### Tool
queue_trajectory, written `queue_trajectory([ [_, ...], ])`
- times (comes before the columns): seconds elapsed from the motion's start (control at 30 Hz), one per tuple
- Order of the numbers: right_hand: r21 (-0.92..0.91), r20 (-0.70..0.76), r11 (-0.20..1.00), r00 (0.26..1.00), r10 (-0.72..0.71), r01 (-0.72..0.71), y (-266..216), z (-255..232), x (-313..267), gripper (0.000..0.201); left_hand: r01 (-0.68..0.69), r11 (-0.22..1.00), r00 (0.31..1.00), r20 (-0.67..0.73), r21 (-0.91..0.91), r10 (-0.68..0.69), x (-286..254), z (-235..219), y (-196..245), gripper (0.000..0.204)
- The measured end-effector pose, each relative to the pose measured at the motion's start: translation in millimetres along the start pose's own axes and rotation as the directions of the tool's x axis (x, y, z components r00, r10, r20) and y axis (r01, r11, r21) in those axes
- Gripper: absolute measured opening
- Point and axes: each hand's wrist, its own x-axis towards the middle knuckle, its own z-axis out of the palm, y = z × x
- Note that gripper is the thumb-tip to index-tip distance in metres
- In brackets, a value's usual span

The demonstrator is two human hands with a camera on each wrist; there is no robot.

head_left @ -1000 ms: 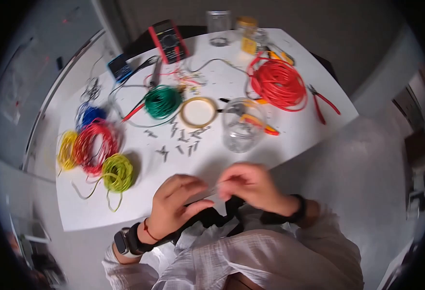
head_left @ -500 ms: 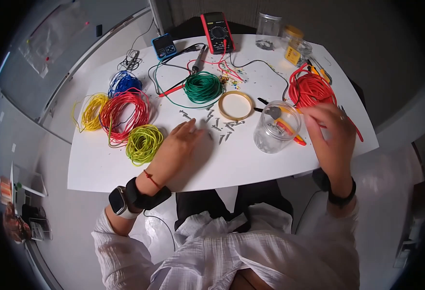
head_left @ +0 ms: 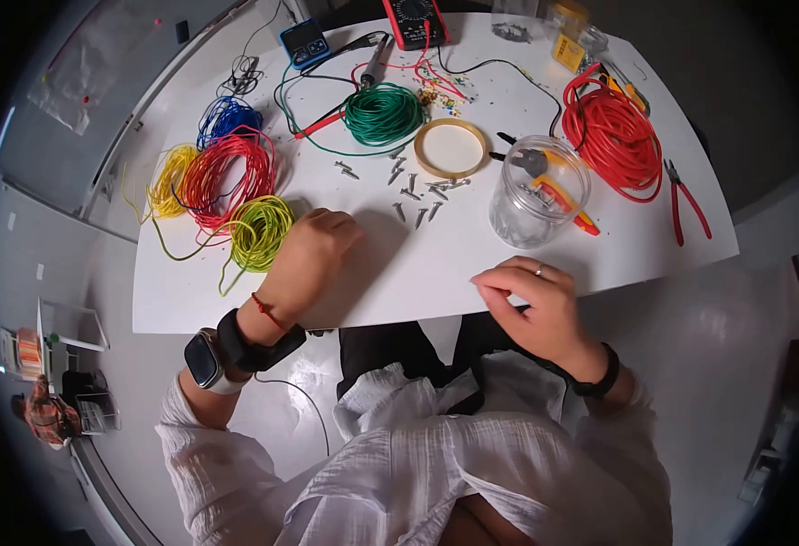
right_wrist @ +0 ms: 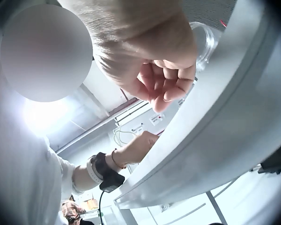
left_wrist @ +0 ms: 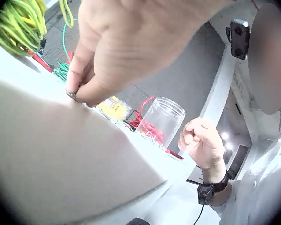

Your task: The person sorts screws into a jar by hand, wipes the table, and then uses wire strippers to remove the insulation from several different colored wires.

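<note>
The white worktop (head_left: 399, 273) carries a thick red cable coil (head_left: 613, 136) at its right. The left hand (head_left: 313, 250), beside the yellow-green wire coil (head_left: 261, 235), has thumb and finger closed in a pinch on a small metal screw (left_wrist: 72, 95); the right hand (head_left: 540, 309) is loosely curled, holding nothing, near the open clear jar (head_left: 536, 196). Loose screws (head_left: 411, 194) lie between jar and left hand, below the tape ring (head_left: 451, 148).

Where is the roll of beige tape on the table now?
In the head view, the tape roll lies flat near the middle of the white table, between the green wire coil on its left and the clear jar on its right.
</note>
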Motion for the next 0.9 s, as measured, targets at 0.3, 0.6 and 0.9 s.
queue_trajectory([
  [0.3, 0.128, -0.005, 0.99, 0.998, 0.057, -0.056, 21.5, 12.0, -14.7, 0.012, 0.039, 0.995, 0.978, -0.198, -0.093, -0.057, 30.1, -46.2, 46.4, 0.017],
  [0.6, 0.024, -0.045, 0.996, 0.996, -0.082, 0.083, 24.4, 15.2, -20.2, 0.008, -0.336, 0.882, 0.932, -0.25, -0.331, 0.261, 140.9, -29.7, 115.0, 0.017],
  [0.9, 0.138, -0.038, 0.981, 0.991, -0.13, 0.134, 27.1, 9.9, -19.1, 0.008, 0.135, 0.975, 0.976, -0.146, -0.176, -0.161, 79.8, -43.3, 69.0, 0.014],
])
